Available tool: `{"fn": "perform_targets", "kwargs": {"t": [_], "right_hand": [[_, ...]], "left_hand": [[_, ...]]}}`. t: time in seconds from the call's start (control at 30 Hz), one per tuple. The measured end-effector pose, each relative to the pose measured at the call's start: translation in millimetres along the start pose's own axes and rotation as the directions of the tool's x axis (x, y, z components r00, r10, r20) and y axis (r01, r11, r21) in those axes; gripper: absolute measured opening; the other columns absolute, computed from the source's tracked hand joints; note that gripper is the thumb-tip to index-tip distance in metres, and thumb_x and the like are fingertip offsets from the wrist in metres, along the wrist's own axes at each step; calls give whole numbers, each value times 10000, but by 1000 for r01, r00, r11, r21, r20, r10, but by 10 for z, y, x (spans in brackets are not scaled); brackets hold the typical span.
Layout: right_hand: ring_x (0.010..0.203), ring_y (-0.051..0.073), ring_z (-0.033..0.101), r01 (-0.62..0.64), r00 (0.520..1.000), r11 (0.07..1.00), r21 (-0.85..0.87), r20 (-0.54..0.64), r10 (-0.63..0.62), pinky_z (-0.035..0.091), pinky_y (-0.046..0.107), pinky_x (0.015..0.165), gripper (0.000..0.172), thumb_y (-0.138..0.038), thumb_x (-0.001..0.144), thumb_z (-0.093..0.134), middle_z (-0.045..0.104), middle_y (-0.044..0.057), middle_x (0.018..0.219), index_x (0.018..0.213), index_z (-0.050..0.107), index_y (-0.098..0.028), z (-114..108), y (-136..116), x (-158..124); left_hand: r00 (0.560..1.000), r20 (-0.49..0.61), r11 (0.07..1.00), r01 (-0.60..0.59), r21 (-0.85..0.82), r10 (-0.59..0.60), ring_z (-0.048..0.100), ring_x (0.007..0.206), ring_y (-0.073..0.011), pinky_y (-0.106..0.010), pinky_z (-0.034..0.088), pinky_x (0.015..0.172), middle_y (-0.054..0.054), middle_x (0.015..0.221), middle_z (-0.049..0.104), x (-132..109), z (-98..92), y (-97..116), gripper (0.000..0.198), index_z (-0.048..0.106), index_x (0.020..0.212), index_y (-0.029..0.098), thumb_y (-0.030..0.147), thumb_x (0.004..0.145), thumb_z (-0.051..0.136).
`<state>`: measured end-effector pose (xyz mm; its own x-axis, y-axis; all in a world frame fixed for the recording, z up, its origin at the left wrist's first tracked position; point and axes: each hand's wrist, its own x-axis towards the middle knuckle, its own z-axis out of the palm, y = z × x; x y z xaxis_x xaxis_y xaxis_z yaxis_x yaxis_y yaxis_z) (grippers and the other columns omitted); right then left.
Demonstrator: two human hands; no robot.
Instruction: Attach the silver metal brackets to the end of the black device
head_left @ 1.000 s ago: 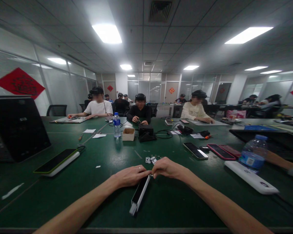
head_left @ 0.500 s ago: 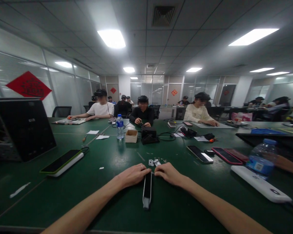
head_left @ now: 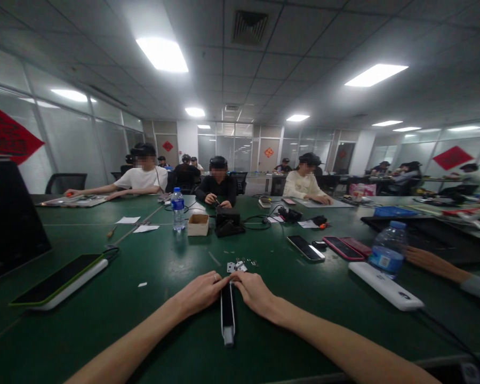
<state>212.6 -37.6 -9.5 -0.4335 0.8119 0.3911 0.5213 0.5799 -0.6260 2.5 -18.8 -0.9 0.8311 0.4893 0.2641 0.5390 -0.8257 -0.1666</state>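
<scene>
A long narrow bar [head_left: 228,312], black along the top with white sides and a grey near end, lies on the green table, pointing toward me. My left hand [head_left: 200,292] has its fingers closed on the far end of this bar. My right hand [head_left: 255,293] reaches the same end from the other side, fingers bent and pressed together, their tips meeting those of the left. What the right fingertips pinch is hidden. Just beyond both hands lie small white plates with holes [head_left: 231,267] and several tiny metal pieces [head_left: 253,262].
To the left lies a green-edged phone on a white power bank [head_left: 70,282]. A phone [head_left: 305,248], a white power bank [head_left: 386,285] and a water bottle [head_left: 388,249] are on the right. Ahead are a cardboard box [head_left: 198,225] and another bottle [head_left: 178,210]. A co-worker's arm [head_left: 436,265] rests at right.
My right hand has closed in on the bar's far end and now meets my left fingertips. The view has turned right, so everything appears shifted left.
</scene>
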Motion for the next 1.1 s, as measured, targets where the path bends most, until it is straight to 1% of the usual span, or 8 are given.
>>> {"fn": "perform_targets", "kwargs": {"t": [0.23, 0.37, 0.47, 0.57, 0.73, 0.83, 1.0, 1.1], "right_hand": [[978, 218, 627, 123, 988, 987, -106, 109, -112, 464, 321, 889, 243, -185, 901, 516, 677, 80, 1049, 1113, 634, -206, -44, 41, 62], [915, 202, 631, 202, 974, 953, -227, 151, -170, 461, 296, 839, 278, -326, 857, 622, 684, 66, 998, 1105, 640, -202, -299, 215, 184], [916, 185, 615, -13, 995, 933, -359, -98, -23, 428, 285, 864, 279, -386, 866, 597, 678, 54, 988, 1059, 660, -194, -737, 509, 246], [1083, 276, 532, -224, 947, 890, -398, -303, 103, 346, 421, 974, 340, -330, 923, 485, 617, 170, 1123, 1142, 608, -102, -1246, 978, 171], [1292, 357, 321, -667, 733, 550, -503, -577, 361, 257, 523, 1029, 538, -500, 888, 470, 387, 185, 1403, 1309, 512, -169, -1700, 1814, -168], [1279, 375, 326, -726, 687, 499, -473, -525, 502, 244, 556, 1016, 541, -621, 872, 396, 439, 141, 1363, 1191, 633, -254, -1796, 2091, -297], [1185, 315, 414, -742, 612, 557, -372, -715, 338, 325, 452, 967, 477, -468, 922, 349, 559, 131, 1252, 1083, 699, -186, -1972, 2252, -420], [1121, 300, 463, -735, 615, 570, -367, -716, 331, 331, 421, 948, 494, -383, 930, 315, 642, 124, 1129, 902, 751, -151, -2007, 2292, -490]], "left_hand": [[1000, 18, 1000, 11, 3, -11, 587, 774, -175, -264, 496, 700, -67, 908, 629, 50, 42, 2, 336, 545, 1219, 165, 105, 899, 462], [1000, -18, 999, 24, -22, -25, 607, 844, -181, -271, 505, 749, -75, 988, 646, 69, 25, -6, 369, 527, 1259, 181, 119, 899, 477], [999, -44, 998, 26, -64, -29, 611, 890, -196, -303, 509, 789, -73, 1030, 646, 65, 4, -37, 364, 548, 1249, 189, 125, 899, 469], [998, -21, 992, 55, -111, -58, 609, 923, -190, -297, 504, 812, -63, 1055, 639, 53, -20, -69, 369, 560, 1244, 208, 137, 887, 493], [993, 50, 985, 114, -131, -108, 600, 964, -183, -286, 493, 844, -64, 1098, 632, 53, -54, -71, 369, 565, 1244, 211, 148, 884, 511], [993, 49, 984, 112, -141, -106, 598, 963, -182, -289, 492, 840, -64, 1110, 629, 56, -62, -62, 368, 560, 1250, 216, 161, 891, 505], [992, 63, 983, 117, -144, -109, 600, 977, -188, -301, 491, 855, -72, 1114, 632, 61, -73, -51, 357, 560, 1249, 199, 156, 901, 490], [993, 65, 985, 111, -135, -103, 600, 981, -189, -299, 491, 859, -74, 1113, 634, 70, -83, -42, 353, 564, 1242, 188, 153, 898, 494]]}}
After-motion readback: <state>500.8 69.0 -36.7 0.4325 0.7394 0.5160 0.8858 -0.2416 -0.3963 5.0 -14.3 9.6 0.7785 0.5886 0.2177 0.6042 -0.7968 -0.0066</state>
